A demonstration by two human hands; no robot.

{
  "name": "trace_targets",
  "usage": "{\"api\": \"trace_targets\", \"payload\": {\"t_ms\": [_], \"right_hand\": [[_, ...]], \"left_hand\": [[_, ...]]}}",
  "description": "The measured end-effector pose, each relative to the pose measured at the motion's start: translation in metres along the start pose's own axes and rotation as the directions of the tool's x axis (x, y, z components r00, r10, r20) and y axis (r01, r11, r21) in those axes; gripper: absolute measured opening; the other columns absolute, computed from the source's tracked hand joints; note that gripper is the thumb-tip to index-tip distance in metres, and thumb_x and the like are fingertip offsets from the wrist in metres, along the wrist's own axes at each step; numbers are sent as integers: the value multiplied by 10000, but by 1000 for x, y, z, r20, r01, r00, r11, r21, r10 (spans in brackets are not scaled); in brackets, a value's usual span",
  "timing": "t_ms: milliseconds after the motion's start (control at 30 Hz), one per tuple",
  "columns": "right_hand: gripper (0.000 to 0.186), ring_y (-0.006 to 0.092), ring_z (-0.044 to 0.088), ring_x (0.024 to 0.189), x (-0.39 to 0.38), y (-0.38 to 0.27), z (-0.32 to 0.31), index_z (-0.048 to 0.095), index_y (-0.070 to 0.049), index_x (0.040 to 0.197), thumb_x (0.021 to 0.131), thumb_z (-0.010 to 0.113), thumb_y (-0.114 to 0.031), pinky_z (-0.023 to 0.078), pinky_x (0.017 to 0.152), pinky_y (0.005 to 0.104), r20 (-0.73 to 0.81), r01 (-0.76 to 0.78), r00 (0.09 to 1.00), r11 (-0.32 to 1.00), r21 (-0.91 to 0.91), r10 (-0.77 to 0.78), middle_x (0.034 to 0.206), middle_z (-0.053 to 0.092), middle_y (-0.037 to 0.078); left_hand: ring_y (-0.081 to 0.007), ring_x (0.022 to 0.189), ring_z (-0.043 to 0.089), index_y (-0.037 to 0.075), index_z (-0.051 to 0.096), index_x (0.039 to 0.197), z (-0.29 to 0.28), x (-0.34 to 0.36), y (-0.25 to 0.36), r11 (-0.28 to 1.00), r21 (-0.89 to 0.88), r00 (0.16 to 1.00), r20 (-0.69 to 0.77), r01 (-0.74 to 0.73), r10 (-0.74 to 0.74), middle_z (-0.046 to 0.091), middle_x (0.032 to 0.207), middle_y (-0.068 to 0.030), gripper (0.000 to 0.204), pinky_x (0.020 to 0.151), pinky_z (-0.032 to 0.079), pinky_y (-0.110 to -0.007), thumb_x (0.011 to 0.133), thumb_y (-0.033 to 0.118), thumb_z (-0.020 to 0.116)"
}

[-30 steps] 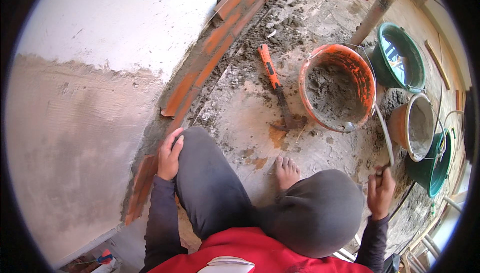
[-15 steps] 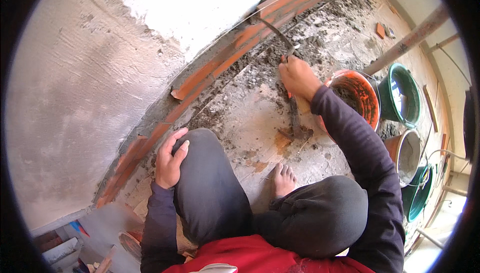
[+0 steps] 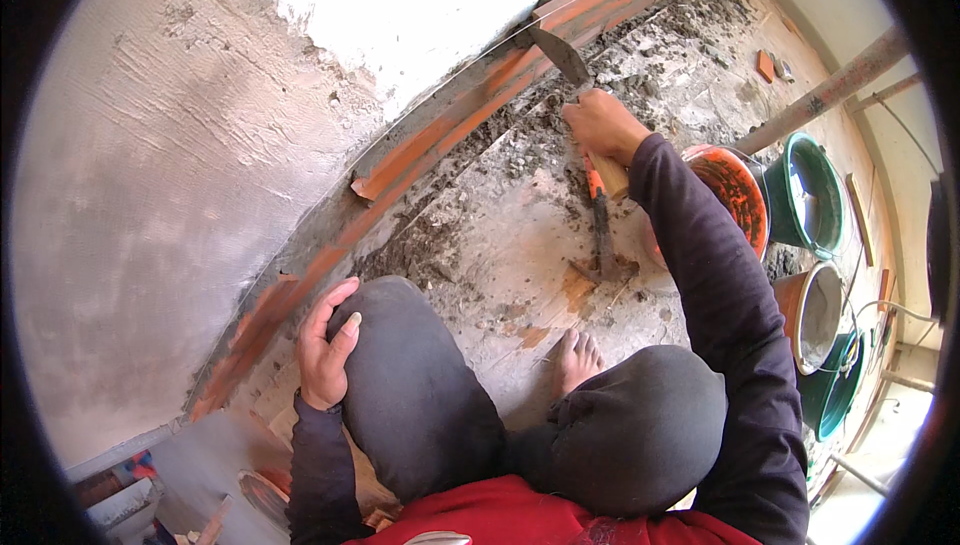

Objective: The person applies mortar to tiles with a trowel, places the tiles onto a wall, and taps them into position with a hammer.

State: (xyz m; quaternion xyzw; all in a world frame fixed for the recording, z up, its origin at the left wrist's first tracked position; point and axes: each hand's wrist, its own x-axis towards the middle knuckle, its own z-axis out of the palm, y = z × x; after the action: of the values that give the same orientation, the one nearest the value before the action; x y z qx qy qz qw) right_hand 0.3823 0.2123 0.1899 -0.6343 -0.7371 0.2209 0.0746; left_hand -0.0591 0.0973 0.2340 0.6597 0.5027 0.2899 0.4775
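Observation:
My right hand (image 3: 606, 125) is closed round the wooden handle of a trowel (image 3: 560, 55). The blade points up and to the left, its tip at the grey mortar on the low brick wall (image 3: 450, 135), by the end of the laid upper bricks. Just below that hand, on the floor, lies a hammer (image 3: 598, 210) with an orange-and-black handle. Against my left knee rests my left hand (image 3: 325, 350), its fingers stretched out and holding nothing. A thin white string (image 3: 440, 95) runs along the wall.
Right of my right arm stand an orange bucket (image 3: 735, 185), a green bucket (image 3: 815, 190) and more buckets. A metal pole (image 3: 825, 85) slants behind them. Mortar crumbs (image 3: 450, 200) litter the floor along the wall. A loose brick piece (image 3: 765, 65) lies far right.
The trowel has turned so more of its blade face shows, and its wooden handle end now shows below my right hand. The view has shifted slightly. My left hand stays at the knee.

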Motion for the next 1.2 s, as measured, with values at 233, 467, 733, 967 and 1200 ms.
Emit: {"api": "trace_targets", "payload": {"t_ms": [233, 467, 733, 967, 1200], "right_hand": [[162, 140, 567, 611, -6, -55, 2, 522, -47, 1048, 997, 482, -195, 517, 487, 310, 376, -458, 855, 179, 871, 358, 786, 526, 24], [330, 113, 474, 589, 1, -66, 34, 517, -32, 1098, 1038, 344, -307, 458, 490, 277, 411, -283, 903, -548, 787, 124, 750, 481, -2], [296, 91, 446, 544, -29, -59, 56, 522, -59, 1022, 1030, 435, -342, 405, 453, 253, 269, -194, 963, -709, 678, -7, 713, 459, -16], [311, 100, 452, 515, -173, -35, 10, 537, -57, 1074, 1004, 407, -331, 413, 383, 273, 266, -127, 948, -559, 819, 174, 695, 443, -6], [146, 142, 538, 512, -309, -28, -32, 566, 16, 995, 938, 515, -108, 442, 471, 312, -194, -382, 667, 554, 740, 719, 638, 543, 33]], "left_hand": [[-266, 1273, 515, -56, 572, 1273, 5, 4, -1, 999, -21, 999, 13, 30, -29, 587, 1325, -178, 469, 1099, 347, -366, 908, 238, 580], [-265, 1270, 516, -57, 578, 1267, 9, 2, 3, 999, 8, 999, 17, 34, -34, 586, 1328, -180, 477, 1099, 345, -362, 900, 247, 582], [-259, 1263, 522, -58, 581, 1262, 6, 4, 1, 1000, -10, 1000, 13, 23, -23, 593, 1320, -180, 466, 1098, 345, -359, 902, 239, 578], [-244, 1252, 521, -60, 574, 1272, 11, 15, 6, 999, 34, 999, 39, 33, -34, 593, 1315, -167, 460, 1087, 347, -350, 918, 234, 566], [-203, 1214, 518, -63, 534, 1317, 15, 23, -16, 986, -109, 991, 65, 126, -120, 565, 1328, -131, 477, 1060, 357, -323, 939, 228, 544]]}}
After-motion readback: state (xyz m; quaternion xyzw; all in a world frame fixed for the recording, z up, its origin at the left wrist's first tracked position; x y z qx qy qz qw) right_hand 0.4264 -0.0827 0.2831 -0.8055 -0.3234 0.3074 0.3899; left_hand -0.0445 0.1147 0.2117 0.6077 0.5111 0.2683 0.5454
